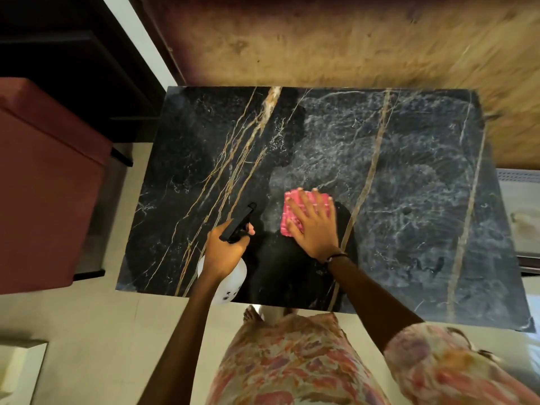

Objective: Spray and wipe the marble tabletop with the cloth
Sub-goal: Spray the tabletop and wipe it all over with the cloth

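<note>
The black marble tabletop [409, 176] with gold and white veins fills the middle of the head view. A pink cloth [292, 200] lies flat on it near the front centre. My right hand [314, 226] presses on the cloth with straight, spread fingers and covers most of it. Left of the cloth, my left hand [225, 252] grips the neck of a white spray bottle [236, 276]. Its black nozzle [241, 220] points away from me over the marble. A hazy wet film shows on the stone's right half.
A red upholstered seat [43, 176] stands close to the table's left side. Dark furniture [73, 54] stands at the back left. A brown rug [321, 45] lies beyond the far edge, and a pale object [520, 211] sits off the right edge. Beige floor surrounds my feet.
</note>
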The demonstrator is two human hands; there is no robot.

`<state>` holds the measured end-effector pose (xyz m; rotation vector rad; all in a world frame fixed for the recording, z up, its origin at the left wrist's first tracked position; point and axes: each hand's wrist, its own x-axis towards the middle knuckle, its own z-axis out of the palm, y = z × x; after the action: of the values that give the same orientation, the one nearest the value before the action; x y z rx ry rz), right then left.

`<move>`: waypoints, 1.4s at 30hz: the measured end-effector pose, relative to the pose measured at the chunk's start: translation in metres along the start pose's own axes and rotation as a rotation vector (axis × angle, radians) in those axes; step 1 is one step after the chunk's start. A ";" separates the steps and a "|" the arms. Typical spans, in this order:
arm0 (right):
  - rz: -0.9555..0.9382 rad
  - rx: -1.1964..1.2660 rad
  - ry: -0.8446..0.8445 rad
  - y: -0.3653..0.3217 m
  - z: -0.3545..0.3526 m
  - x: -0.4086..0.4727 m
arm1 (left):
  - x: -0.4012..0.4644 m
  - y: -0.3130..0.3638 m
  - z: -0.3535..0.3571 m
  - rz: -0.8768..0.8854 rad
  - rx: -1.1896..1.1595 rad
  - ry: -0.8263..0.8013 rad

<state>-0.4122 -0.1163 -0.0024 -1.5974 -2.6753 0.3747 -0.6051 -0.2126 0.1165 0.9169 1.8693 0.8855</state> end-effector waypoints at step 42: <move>-0.028 -0.007 -0.054 -0.033 -0.010 0.132 | 0.142 0.031 -0.011 0.027 -0.138 -0.093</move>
<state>-0.5028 -0.0149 -0.0011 -1.5716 -2.7384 0.4148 -0.6595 -0.0790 0.0928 0.8856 1.6982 0.9593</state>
